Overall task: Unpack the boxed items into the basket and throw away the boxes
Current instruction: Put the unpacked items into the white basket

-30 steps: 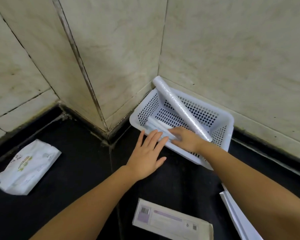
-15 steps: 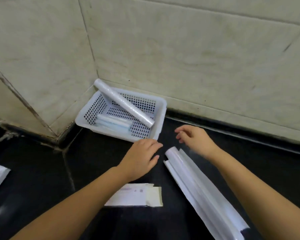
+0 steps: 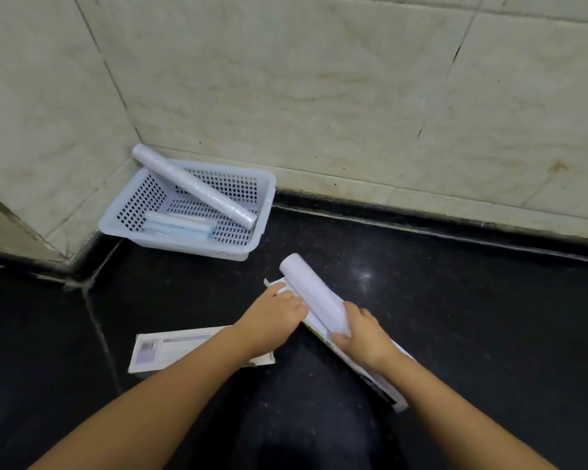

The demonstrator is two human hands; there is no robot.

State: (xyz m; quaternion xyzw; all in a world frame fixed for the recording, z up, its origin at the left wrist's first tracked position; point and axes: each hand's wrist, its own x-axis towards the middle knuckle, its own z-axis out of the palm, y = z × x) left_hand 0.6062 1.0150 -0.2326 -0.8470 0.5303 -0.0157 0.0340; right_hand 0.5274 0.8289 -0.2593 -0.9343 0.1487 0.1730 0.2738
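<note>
White perforated plastic basket (image 3: 263,198) standing in the corner of the black counter (image 3: 455,300), against the tiled wall (image 3: 319,89). Inside it, a clear-wrapped roll (image 3: 197,188) leans from the far left rim down to the near right corner; a flat bluish packet (image 3: 180,227) lies on the basket floor. Near the basket, the right hand (image 3: 362,335) grasps a white roll (image 3: 311,293), tilted upward above a long open box (image 3: 370,364). The left hand (image 3: 274,315) presses on the box's far end, fingers curled at its edge. A flattened box (image 3: 160,349) lies beside, partly under the left forearm.
</note>
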